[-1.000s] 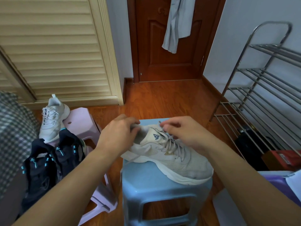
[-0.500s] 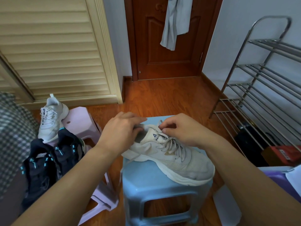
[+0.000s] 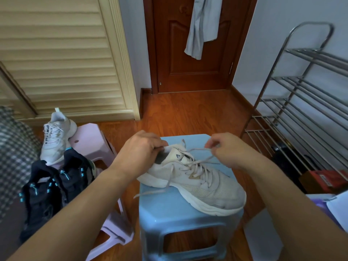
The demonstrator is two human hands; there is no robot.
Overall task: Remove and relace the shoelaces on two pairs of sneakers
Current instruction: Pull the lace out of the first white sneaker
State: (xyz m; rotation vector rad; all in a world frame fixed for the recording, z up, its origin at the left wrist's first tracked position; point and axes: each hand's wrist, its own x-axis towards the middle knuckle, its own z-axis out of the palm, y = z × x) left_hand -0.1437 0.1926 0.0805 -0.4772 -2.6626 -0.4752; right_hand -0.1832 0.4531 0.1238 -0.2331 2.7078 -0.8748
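A cream sneaker [image 3: 203,187] lies on a light blue plastic stool [image 3: 169,215], toe toward the lower right. My left hand [image 3: 140,150] grips the heel collar of this sneaker. My right hand [image 3: 228,150] pinches the cream shoelace [image 3: 197,149] and holds it stretched away from the top eyelets. The lace's other end [image 3: 150,192] trails loose over the stool's left side. A second cream sneaker [image 3: 55,136] leans on a pink stool [image 3: 90,140] at the left. Two black sneakers with teal accents [image 3: 50,187] sit in front of it.
A metal shoe rack [image 3: 305,110] stands at the right, with a red box [image 3: 327,179] and dark items on the floor beneath. A brown door with a hanging grey cloth [image 3: 201,25] is at the back. Checked fabric [image 3: 13,151] lies at the far left.
My right hand has moved right and away from the tongue, drawing the lace out taut. The lace's other end now hangs loose over the stool. My left hand stays on the heel.
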